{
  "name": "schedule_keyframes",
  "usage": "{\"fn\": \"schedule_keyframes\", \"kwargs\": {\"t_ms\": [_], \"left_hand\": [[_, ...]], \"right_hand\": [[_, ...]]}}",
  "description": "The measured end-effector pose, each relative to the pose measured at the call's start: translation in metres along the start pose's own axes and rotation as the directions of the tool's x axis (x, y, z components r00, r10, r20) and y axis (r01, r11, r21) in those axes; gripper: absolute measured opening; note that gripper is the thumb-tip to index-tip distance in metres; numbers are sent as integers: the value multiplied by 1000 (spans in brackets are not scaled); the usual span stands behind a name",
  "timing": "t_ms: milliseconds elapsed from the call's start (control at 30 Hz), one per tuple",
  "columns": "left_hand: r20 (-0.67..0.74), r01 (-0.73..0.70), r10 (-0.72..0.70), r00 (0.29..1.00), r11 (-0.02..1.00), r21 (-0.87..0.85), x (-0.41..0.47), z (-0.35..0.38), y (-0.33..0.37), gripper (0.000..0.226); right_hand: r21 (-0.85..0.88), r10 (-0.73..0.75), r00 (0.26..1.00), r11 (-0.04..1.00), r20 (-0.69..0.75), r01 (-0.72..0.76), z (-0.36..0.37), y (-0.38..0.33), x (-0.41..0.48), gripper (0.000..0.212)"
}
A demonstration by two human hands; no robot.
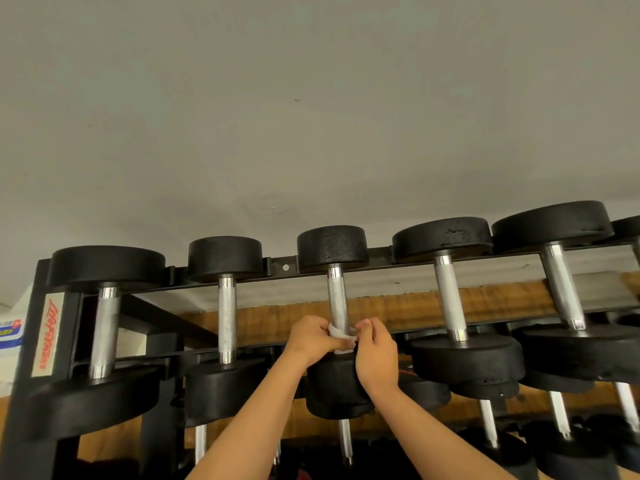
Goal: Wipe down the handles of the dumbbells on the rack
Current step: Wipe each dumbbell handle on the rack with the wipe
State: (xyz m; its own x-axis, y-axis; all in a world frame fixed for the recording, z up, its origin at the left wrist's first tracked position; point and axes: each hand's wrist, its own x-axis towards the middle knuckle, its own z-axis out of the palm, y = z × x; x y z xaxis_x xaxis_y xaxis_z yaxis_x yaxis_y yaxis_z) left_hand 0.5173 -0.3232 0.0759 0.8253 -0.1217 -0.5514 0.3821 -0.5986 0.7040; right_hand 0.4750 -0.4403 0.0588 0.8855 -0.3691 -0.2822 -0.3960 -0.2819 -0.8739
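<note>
Head view: the rack (pixel 24 358) stands against a pale wall (pixel 311 116). Its top tier carries a row of black dumbbells lying front to back across the rails, with their steel handles showing.

The step in hand looks like wiping the 3rd dumbbell (pixel 332 247) from the left. A white wipe (pixel 341 337) is wrapped round the near end of its handle (pixel 336 296), just above the near head. The knurled length beyond the wipe is bare.

The next move probably calls for drawing the wrapped wipe along the shaft toward the far head. Both ends need to stay taut so it hugs the steel, perhaps with a twist. Nothing shows which of the other handles are done. 2 dumbbells sit to the left, at least 2 to the right, and more on the lower tier (pixel 485 414).

Both forearms reach up from the bottom edge and meet at the handle. The left hand (pixel 311 336) sits left of the shaft with its fingers curled, its grip clenched on the wipe. The right hand (pixel 375 351) sits to the right with its back toward the camera. Its fingertips are curled in, and its grip appears to pinch the wipe's other end.
</note>
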Motion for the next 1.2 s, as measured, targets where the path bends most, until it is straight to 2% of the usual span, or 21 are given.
{"fn": "schedule_keyframes", "kwargs": {"t_ms": [167, 300, 367, 467, 533, 700, 833, 967, 1067, 1200], "left_hand": [[-44, -2, 0, 999, 999, -39, -3, -10, -11, 14], [91, 35, -23, 996, 991, -131, -1, -7, -6, 26], [106, 27, -18, 994, 996, -89, 2, -8, -4, 28], [37, -16, 16, 999, 1000, -23, 3, -14, -11, 23], [-6, -32, 32, 999, 999, -38, 2, -16, -15, 20], [79, 6, 3, 997, 994, -110, 3, -8, -6, 25], [-13, -13, 12, 1000, 994, -112, 6, -12, -15, 24], [-11, -32, 30, 999, 981, -193, 4, -5, -16, 23], [-6, -31, 30, 1000, 984, -173, 7, -6, -16, 28], [-84, -54, 39, 996, 981, -185, 5, -9, -21, 21]], "right_hand": [[-18, -2, 1000, 1000, 6, 2, -1, 0, 1, 26], [-26, -1, 1000, 1000, 12, 1, -1, 0, 1, 26], [-21, 0, 1000, 1000, 19, 0, -2, -1, 1, 27], [-42, 5, 1000, 999, 28, -4, -2, 0, 1, 26], [-52, 2, 1000, 999, 29, 0, -2, 1, 1, 25], [-21, -5, 1000, 1000, 24, 6, -1, 1, 2, 26], [-28, -2, 1000, 1000, 20, 3, -1, 3, 3, 25], [-20, -3, 1000, 1000, 21, 3, -1, 1, 3, 25], [-26, -5, 1000, 1000, 23, 6, -2, 1, 2, 25], [-30, -10, 1000, 999, 24, 11, -2, 0, 2, 25]]}}
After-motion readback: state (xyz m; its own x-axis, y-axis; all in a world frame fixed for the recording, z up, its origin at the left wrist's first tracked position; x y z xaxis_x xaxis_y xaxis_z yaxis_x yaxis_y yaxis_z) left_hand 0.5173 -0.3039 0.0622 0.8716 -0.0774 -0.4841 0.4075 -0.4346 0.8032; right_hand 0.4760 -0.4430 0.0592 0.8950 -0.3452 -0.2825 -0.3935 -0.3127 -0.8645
